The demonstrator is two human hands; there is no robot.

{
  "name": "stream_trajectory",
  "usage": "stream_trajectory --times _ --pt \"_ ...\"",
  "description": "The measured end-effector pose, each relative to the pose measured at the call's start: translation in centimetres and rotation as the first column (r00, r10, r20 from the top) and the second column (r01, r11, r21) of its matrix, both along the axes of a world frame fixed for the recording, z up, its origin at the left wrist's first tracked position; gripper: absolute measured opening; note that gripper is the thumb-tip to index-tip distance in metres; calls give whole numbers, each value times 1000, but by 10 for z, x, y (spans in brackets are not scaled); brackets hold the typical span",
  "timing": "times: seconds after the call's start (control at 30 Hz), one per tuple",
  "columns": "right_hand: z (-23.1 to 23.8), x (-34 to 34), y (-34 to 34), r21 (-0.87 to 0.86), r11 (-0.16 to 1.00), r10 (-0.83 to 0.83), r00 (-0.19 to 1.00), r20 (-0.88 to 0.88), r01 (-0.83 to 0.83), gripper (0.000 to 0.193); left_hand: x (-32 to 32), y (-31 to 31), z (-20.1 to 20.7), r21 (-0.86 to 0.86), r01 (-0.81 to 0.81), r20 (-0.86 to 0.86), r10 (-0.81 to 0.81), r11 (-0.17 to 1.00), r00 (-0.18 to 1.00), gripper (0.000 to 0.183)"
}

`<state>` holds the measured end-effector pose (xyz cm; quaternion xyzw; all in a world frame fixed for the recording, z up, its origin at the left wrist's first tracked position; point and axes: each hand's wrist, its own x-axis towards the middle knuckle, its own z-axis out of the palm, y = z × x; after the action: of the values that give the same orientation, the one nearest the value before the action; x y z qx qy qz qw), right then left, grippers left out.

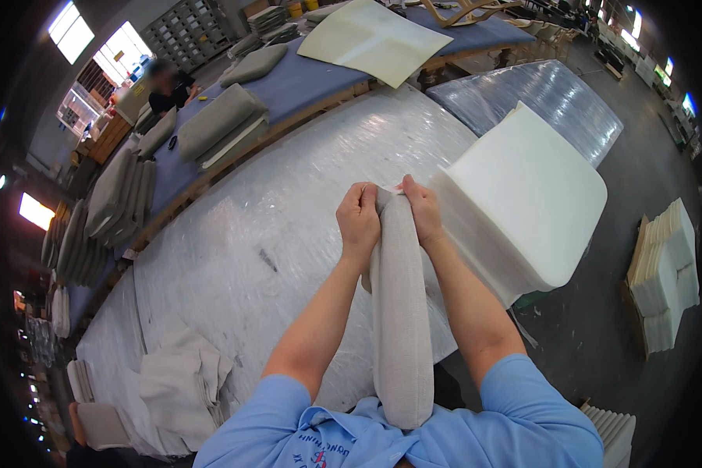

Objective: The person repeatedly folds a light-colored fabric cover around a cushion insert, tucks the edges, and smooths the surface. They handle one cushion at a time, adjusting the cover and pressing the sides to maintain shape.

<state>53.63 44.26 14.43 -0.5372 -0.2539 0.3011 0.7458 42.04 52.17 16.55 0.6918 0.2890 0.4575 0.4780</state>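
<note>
A light grey fabric-covered cushion [402, 312] stands on edge between my forearms, its near end against my blue shirt. My left hand [359, 218] is closed on the fabric at the left of its far end. On the other side of that end, my right hand [421, 209] pinches the cover, thumb up. Both hands are close together there, over the plastic-wrapped table [234, 226]. What lies inside the cover at the gripped end is hidden.
A stack of white foam pads [530, 195] stands close by my right arm. Loose grey covers [181, 382] lie at the lower left. Along a blue-topped table [304, 86] sit finished grey cushions [222, 125] and a foam sheet [370, 39]. Another person [170, 87] works beyond it.
</note>
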Motion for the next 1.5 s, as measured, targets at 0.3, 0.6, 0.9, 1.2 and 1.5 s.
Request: stream_trajectory --times 0.3,0.6,0.9,1.2,1.5 --pt "0 -13 9 -23 997 -77 997 3 77 44 50 30 38 -47 3 -73 -7 999 997 40" --pt "-14 -12 24 -74 990 -110 988 107 118 40 78 64 31 176 -23 -375 88 984 923 47" --pt "-9 -6 -5 113 991 -80 989 124 66 30 31 99 12 -562 528 -43 -660 637 750 64" --pt "-14 -3 -23 13 935 -349 915 205 354 19 -5 80 1 -669 600 -19 -817 438 576 88" --pt "26 -17 -18 -114 915 -345 896 279 387 21 11 54 -10 -730 515 107 -669 450 736 63"
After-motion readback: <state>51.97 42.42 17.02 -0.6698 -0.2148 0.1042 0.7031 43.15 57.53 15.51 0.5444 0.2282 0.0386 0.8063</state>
